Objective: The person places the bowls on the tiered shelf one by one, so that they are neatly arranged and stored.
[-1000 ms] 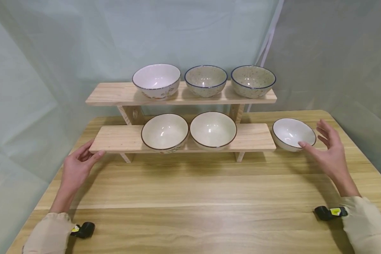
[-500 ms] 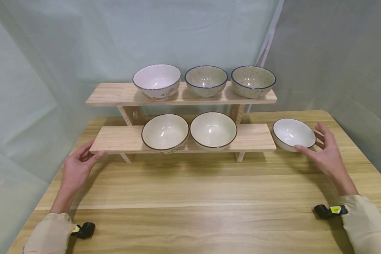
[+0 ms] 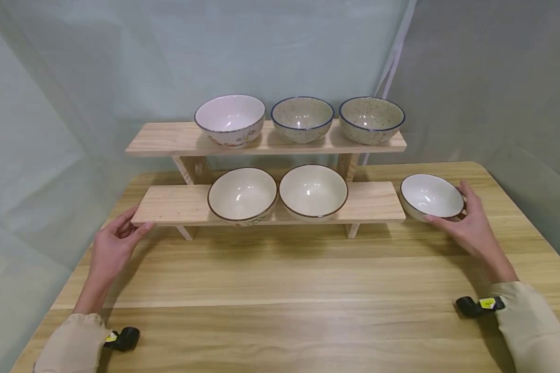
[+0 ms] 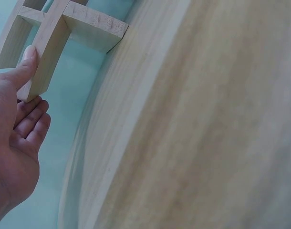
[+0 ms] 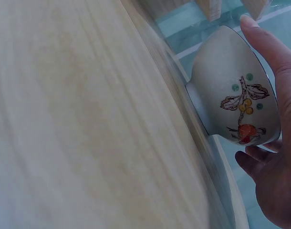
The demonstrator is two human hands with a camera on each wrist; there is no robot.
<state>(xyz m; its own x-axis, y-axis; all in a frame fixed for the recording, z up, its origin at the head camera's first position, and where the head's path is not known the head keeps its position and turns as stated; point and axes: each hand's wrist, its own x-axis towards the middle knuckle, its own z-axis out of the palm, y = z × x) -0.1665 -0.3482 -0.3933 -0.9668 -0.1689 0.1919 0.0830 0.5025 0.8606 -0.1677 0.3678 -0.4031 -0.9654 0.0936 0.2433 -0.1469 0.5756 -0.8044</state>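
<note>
My left hand grips the left end of the lower board of a two-tier wooden shelf. In the left wrist view its thumb lies on the board's edge and the other fingers are at its underside. On the right, my right hand holds a white bowl with a dark rim, standing upright on the table beside the shelf. The thumb is at the bowl's near rim and the fingers reach round its right side, partly hidden. The right wrist view shows painted leaves and a red fruit on the bowl.
Two cream bowls with brown rims stand side by side on the lower board. A floral white bowl and two speckled bowls with blue rims occupy the upper board. The wooden table stretches in front.
My right hand has moved left and closed in from beside the white bowl, its thumb sliding along the near rim and its fingers reaching the side. The left hand and bowls have not visibly moved.
</note>
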